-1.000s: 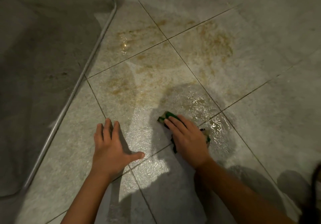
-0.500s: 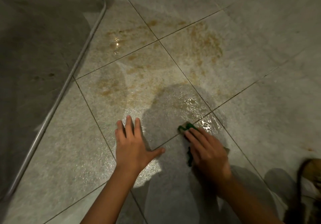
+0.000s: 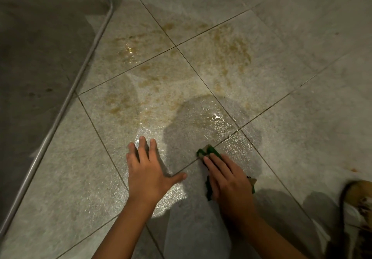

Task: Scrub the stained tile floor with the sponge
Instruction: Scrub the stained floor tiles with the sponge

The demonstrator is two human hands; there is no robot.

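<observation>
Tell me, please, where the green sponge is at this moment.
In the head view the green sponge lies lower centre-right on the wet tile floor under the right hand, at a grout line, right of the left hand.

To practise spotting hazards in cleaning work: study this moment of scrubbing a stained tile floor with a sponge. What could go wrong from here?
1. The left hand is braced flat on glossy, wet tile; under the person's weight it could slip.
2. The right hand presses the sponge close to the person, while the brown stains lie farther off; they may be missed, or merely smeared as the water spreads.
</observation>
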